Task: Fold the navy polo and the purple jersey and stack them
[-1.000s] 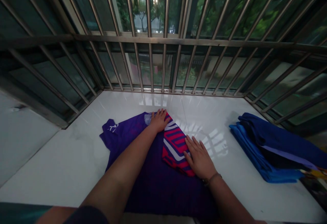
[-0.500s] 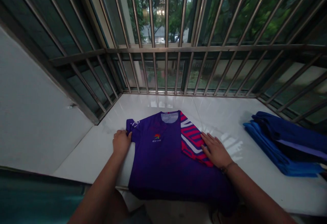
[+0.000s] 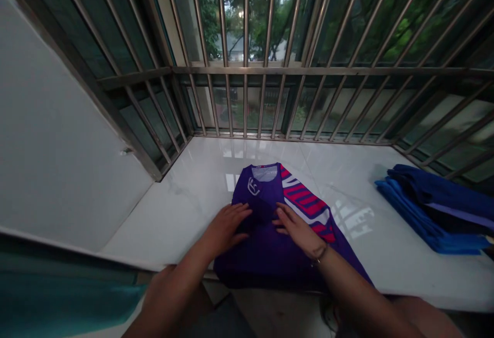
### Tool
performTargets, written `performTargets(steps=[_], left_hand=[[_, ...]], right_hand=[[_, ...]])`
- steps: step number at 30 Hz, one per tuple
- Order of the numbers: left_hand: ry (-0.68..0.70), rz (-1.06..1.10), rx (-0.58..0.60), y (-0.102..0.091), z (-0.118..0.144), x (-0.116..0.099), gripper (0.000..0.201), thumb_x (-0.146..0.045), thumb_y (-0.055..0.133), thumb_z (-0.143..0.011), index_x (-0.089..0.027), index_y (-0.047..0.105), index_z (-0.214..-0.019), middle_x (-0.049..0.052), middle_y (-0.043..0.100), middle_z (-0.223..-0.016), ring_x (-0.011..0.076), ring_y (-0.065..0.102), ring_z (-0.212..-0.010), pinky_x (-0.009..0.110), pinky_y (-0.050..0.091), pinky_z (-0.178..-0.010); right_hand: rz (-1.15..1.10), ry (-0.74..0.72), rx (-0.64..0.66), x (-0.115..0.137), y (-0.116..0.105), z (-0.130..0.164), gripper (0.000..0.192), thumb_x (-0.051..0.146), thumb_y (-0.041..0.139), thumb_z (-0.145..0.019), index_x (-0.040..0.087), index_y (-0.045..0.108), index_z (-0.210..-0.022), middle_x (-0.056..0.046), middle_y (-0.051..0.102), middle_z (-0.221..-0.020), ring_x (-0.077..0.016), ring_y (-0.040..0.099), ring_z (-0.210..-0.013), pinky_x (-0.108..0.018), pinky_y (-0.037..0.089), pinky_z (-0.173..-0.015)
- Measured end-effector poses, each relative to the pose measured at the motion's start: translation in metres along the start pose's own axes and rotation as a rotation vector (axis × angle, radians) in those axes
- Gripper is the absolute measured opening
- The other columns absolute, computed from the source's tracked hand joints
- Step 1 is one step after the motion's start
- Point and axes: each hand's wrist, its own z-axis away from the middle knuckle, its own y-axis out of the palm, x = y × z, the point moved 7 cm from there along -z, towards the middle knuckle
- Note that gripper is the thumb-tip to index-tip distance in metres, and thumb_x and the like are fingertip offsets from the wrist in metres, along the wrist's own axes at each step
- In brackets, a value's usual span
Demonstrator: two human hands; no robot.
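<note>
A purple T-shirt (image 3: 266, 255) lies on the white ledge, its collar toward the window and its lower part hanging over the front edge. The left sleeve, with a white mark, is folded in across the chest. On the right side the sleeve shows red and white stripes. My left hand (image 3: 227, 227) rests on the folded left side, fingers stretched out and thumb apart. My right hand (image 3: 299, 227) is over the shirt beside the striped sleeve, fingers extended toward the middle. Neither hand grips the cloth. A bracelet circles my right wrist.
A stack of folded blue clothes (image 3: 436, 214) sits on the right of the white ledge (image 3: 185, 209). Metal bars (image 3: 247, 70) stand before the window at the back. A white wall (image 3: 69, 137) rises on the left, with teal cloth (image 3: 69, 302) below it.
My left hand has moved right and folded the shirt's left sleeve and side over the chest, covering the logo. My right hand has shifted left, off the striped sleeve's outer edge.
</note>
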Motion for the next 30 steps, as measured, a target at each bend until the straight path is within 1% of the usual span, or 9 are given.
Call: performTargets(steps=[2, 8, 13, 17, 20, 22, 24, 27, 30], left_hand=[[-0.107, 0.002, -0.02, 0.003, 0.012, 0.014, 0.074, -0.03, 0.079, -0.095, -0.031, 0.049, -0.162, 0.013, 0.061, -0.162, 0.0324, 0.058, -0.15, 0.057, 0.045, -0.127], [-0.281, 0.009, -0.106, -0.003, 0.019, 0.056, 0.037, -0.027, 0.067, -0.102, -0.025, 0.068, -0.139, 0.012, 0.075, -0.134, 0.0312, 0.069, -0.126, 0.051, 0.054, -0.115], [-0.295, -0.068, -0.002, -0.004, 0.006, 0.06, 0.037, -0.022, 0.066, -0.101, -0.024, 0.071, -0.138, 0.011, 0.077, -0.123, 0.0313, 0.071, -0.114, 0.048, 0.056, -0.102], [-0.245, 0.017, 0.038, -0.008, 0.008, 0.063, 0.041, -0.015, 0.064, -0.099, -0.026, 0.071, -0.138, 0.009, 0.077, -0.118, 0.0283, 0.072, -0.112, 0.044, 0.056, -0.1], [-0.219, 0.127, -0.02, -0.016, 0.013, 0.066, 0.053, -0.009, 0.058, -0.095, -0.029, 0.069, -0.143, 0.008, 0.074, -0.123, 0.0251, 0.071, -0.114, 0.041, 0.058, -0.103], [-0.222, 0.202, -0.08, -0.02, 0.015, 0.069, 0.054, -0.008, 0.055, -0.095, -0.029, 0.069, -0.144, 0.008, 0.072, -0.125, 0.0232, 0.071, -0.115, 0.039, 0.059, -0.103], [-0.247, 0.258, -0.117, -0.021, 0.016, 0.073, 0.048, -0.009, 0.054, -0.095, -0.028, 0.074, -0.135, 0.007, 0.072, -0.123, 0.0217, 0.072, -0.11, 0.036, 0.062, -0.097], [-0.291, 0.283, -0.137, -0.019, 0.015, 0.078, 0.038, -0.01, 0.056, -0.094, -0.027, 0.079, -0.118, 0.006, 0.073, -0.115, 0.0204, 0.073, -0.101, 0.033, 0.063, -0.088], [-0.28, 0.275, -0.18, -0.021, 0.013, 0.078, 0.035, -0.009, 0.055, -0.091, -0.025, 0.078, -0.113, 0.006, 0.073, -0.111, 0.0216, 0.073, -0.104, 0.036, 0.062, -0.095]], right_hand=[[-0.154, 0.14, 0.009, -0.006, 0.021, -0.008, 0.062, 0.073, 0.05, -0.106, 0.028, 0.062, -0.147, -0.012, 0.073, -0.134, -0.0217, 0.077, -0.102, -0.041, 0.069, -0.087], [-0.107, 0.221, -0.169, -0.006, 0.036, -0.034, 0.051, 0.051, 0.083, -0.088, 0.021, 0.067, -0.127, -0.004, 0.073, -0.098, -0.0168, 0.067, -0.076, -0.027, 0.061, -0.058], [-0.368, 0.114, -0.156, 0.029, 0.039, -0.026, 0.05, 0.054, 0.079, -0.087, 0.027, 0.067, -0.127, -0.003, 0.074, -0.108, -0.0157, 0.07, -0.083, -0.022, 0.056, -0.061], [-0.522, 0.045, -0.182, 0.041, 0.029, -0.007, 0.058, 0.059, 0.085, -0.081, 0.029, 0.064, -0.127, 0.003, 0.069, -0.097, -0.013, 0.068, -0.074, -0.028, 0.061, -0.069], [-0.285, 0.135, -0.152, 0.019, 0.021, 0.002, 0.059, 0.056, 0.082, -0.085, 0.027, 0.059, -0.131, 0.005, 0.067, -0.089, -0.0151, 0.071, -0.067, -0.032, 0.063, -0.067], [0.009, 0.208, -0.031, 0.002, 0.019, 0.002, 0.049, 0.049, 0.073, -0.094, 0.024, 0.057, -0.133, 0.004, 0.07, -0.081, -0.0176, 0.071, -0.062, -0.03, 0.057, -0.059], [0.32, 0.18, 0.053, 0.0, 0.015, -0.004, 0.034, 0.043, 0.062, -0.103, 0.021, 0.062, -0.13, 0.002, 0.072, -0.074, -0.0184, 0.071, -0.061, -0.029, 0.051, -0.058], [0.691, -0.016, -0.053, 0.032, 0.003, -0.03, 0.024, 0.039, 0.058, -0.108, 0.022, 0.071, -0.118, -0.003, 0.079, -0.084, -0.0198, 0.076, -0.076, -0.029, 0.051, -0.069], [0.944, -0.078, -0.106, 0.07, 0.008, -0.07, 0.033, 0.043, 0.051, -0.112, 0.021, 0.075, -0.119, -0.01, 0.083, -0.107, -0.0233, 0.079, -0.1, -0.03, 0.052, -0.082]])
